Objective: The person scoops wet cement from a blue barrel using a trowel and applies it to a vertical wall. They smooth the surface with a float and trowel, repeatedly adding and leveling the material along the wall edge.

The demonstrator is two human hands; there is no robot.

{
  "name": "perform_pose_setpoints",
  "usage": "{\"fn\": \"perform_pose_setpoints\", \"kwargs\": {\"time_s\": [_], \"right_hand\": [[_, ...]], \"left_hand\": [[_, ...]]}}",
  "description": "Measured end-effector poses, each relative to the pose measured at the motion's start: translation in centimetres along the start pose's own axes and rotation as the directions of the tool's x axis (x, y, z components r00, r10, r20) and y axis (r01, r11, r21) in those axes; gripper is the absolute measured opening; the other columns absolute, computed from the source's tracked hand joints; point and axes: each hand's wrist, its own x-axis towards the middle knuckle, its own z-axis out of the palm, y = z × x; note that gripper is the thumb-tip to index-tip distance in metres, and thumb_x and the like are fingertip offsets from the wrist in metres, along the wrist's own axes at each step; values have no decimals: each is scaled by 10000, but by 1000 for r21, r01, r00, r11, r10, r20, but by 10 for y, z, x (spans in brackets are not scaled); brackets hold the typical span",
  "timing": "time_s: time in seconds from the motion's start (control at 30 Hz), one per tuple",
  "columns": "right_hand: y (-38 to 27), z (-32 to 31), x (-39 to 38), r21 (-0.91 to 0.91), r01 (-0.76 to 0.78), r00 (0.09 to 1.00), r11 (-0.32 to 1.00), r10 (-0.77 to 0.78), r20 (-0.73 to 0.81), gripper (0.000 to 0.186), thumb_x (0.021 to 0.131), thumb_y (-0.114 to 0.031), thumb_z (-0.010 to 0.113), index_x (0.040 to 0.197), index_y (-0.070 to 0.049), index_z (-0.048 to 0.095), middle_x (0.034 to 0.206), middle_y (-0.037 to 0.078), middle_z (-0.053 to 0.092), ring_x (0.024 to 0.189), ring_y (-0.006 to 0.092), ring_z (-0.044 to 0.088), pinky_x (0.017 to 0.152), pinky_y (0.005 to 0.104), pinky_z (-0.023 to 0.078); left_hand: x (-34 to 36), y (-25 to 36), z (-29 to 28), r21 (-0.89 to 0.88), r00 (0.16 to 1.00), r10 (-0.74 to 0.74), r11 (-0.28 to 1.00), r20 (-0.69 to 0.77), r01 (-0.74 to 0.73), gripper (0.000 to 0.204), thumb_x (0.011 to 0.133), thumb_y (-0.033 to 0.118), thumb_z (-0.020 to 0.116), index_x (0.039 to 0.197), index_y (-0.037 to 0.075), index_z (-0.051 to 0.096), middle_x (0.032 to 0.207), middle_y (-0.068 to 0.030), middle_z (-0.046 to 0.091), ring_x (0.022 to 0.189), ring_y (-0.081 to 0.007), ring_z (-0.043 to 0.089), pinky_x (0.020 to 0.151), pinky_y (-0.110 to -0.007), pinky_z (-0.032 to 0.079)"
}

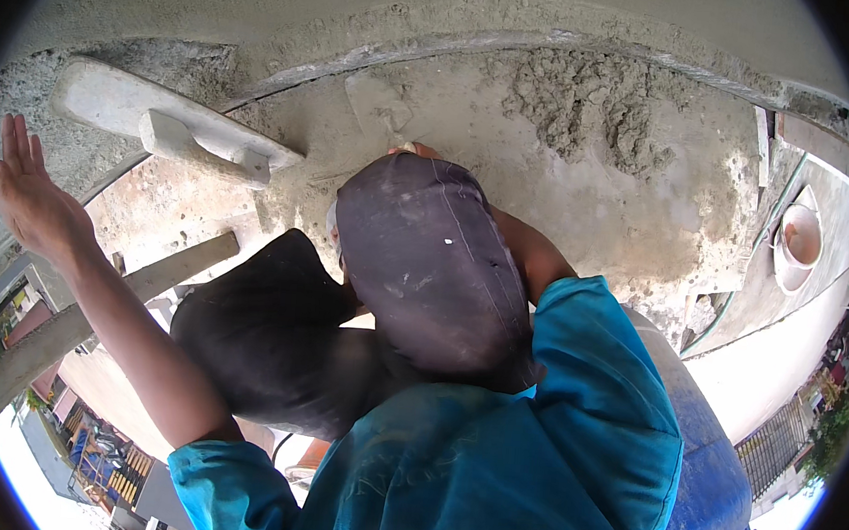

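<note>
My left hand (28, 188) is raised at the far left, palm and fingers stretched out, holding nothing; it is beside the rough grey mortared wall. Most of my right hand (423, 151) is hidden behind my raised dark-trousered knee. Its visible fingers are bent at what looks like the handle of a trowel, whose mortar-smeared blade (375, 102) rests flat on the board. A long plastering float (111, 97) with a block handle lies to the left, between my two hands. Wet grey mortar (603, 110) is heaped on the board (689, 210) beyond my right arm.
A curved grey wall (443, 5) runs along the far side. On the right stands a pale bucket (798, 242). A blue drum (705, 472) is by my right side, and a timber beam (178, 267) crosses at left. Ground and buildings show far below.
</note>
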Motion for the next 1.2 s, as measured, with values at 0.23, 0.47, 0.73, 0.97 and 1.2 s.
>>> {"fn": "perform_pose_setpoints", "kwargs": {"time_s": [0.23, 0.47, 0.73, 0.97, 1.2], "right_hand": [[-55, -111, -97, 562, -114, 856, 819, 369, -363, 369, 966, -431, 601, 922, -71, 533, 658, 28, 514, 488, 141, 520, 442, 323, 466], [-38, -159, -80, 592, -106, 855, 799, 377, -356, 374, 934, -441, 615, 936, -74, 542, 625, 18, 480, 435, 145, 458, 418, 336, 435], [-7, -242, -189, 790, 223, 874, 571, 242, -421, 349, 940, -455, 589, 911, -113, 524, 588, -1, 479, 426, 131, 448, 426, 316, 438], [4, -152, -158, 200, -246, 906, 949, 298, -300, 437, 925, -467, 618, 938, -31, 600, 634, 35, 537, 455, 158, 532, 439, 340, 439], [34, -281, -199, 722, 11, 810, 692, 417, -412, 440, 931, -520, 613, 854, -94, 534, 607, -6, 491, 433, 121, 467, 417, 310, 433]], "left_hand": [[-22, -5, -52, 108, 992, -94, 989, -86, 103, 625, 1088, 347, 199, 1486, -131, 147, 1439, -317, 459, 1372, -404, 454, 1182, -498, 345], [-29, -6, -53, 51, 992, -110, 992, -65, 113, 539, 1095, 329, 178, 1454, -71, 212, 1421, -319, 484, 1353, -420, 474, 1157, -527, 375], [-16, -15, -57, -21, 981, -184, 983, -58, 183, 605, 1097, 351, 148, 1505, -95, 113, 1419, -325, 482, 1356, -423, 468, 1159, -529, 376], [-7, 3, -12, -54, 964, -247, 969, -100, 243, 614, 1090, 333, 151, 1506, -119, 157, 1402, -305, 505, 1329, -394, 501, 1145, -497, 411], [-7, -15, -7, -42, 958, -270, 963, -96, 268, 584, 1081, 277, 156, 1494, -137, 170, 1373, -304, 527, 1305, -375, 527, 1121, -476, 446]]}}
